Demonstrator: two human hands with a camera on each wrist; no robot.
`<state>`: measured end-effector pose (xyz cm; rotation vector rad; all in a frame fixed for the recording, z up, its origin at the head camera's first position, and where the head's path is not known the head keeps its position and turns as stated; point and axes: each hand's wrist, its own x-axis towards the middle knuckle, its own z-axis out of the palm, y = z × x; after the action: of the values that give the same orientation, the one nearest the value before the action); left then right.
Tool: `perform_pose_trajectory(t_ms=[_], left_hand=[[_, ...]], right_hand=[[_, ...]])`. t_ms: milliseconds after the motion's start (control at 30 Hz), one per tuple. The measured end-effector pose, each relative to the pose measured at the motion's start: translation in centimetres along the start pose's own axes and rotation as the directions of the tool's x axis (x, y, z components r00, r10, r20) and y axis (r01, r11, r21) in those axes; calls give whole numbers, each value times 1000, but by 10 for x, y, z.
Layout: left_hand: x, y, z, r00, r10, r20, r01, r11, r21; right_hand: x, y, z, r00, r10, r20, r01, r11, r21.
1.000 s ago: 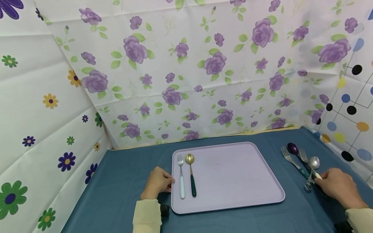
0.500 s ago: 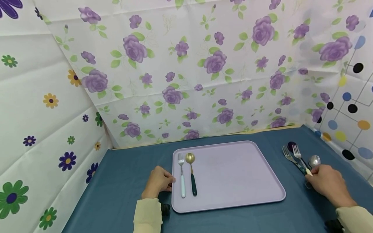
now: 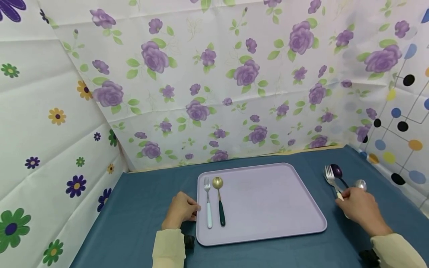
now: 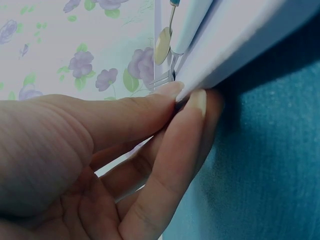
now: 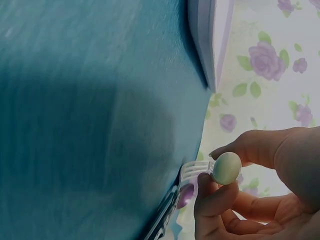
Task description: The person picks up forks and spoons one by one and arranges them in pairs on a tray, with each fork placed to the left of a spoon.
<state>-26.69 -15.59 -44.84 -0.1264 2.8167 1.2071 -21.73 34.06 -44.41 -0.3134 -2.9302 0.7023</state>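
My left hand [image 3: 181, 210] pinches the left rim of a lilac tray [image 3: 268, 201]; in the left wrist view the thumb lies above the edge, fingers below. Side by side at the tray's left lie a fork [image 3: 209, 214] with a pale mint handle and a gold spoon [image 3: 222, 214] with a dark green handle. Right of the tray, my right hand [image 3: 362, 208] pinches a fork [image 3: 330, 173] by its cream handle, whose rounded end [image 5: 226, 168] faces the right wrist camera. Behind that fork lies a dark purple spoon [image 3: 336, 170]; a silver spoon [image 3: 360, 184] is partly hidden by the hand.
Blue cloth [image 3: 140, 216] covers the table. A floral sheet [image 3: 201, 82] rises at the back, with a daisy-patterned sheet [image 3: 43, 141] at left and a dotted one [image 3: 402, 149] at right. Other cutlery [image 5: 162, 215] lies on the cloth below the right hand.
The right hand has moved left with the cream-handled fork, away from the cutlery pile and toward the tray. The left hand and the tray stay put.
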Motion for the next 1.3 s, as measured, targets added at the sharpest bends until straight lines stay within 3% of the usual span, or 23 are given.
perform_pose_trajectory(t_ms=[1000,1300], left_hand=[[-3,-1,-3,1000,21,17,-20,1000,-23],[-1,0,-2,1000,6,17,-6,1000,-29]], right_hand=[[1,-44,28,994,-73,-81,76,997,34],[0,-59,32,992,-90,-84,97,991,89]])
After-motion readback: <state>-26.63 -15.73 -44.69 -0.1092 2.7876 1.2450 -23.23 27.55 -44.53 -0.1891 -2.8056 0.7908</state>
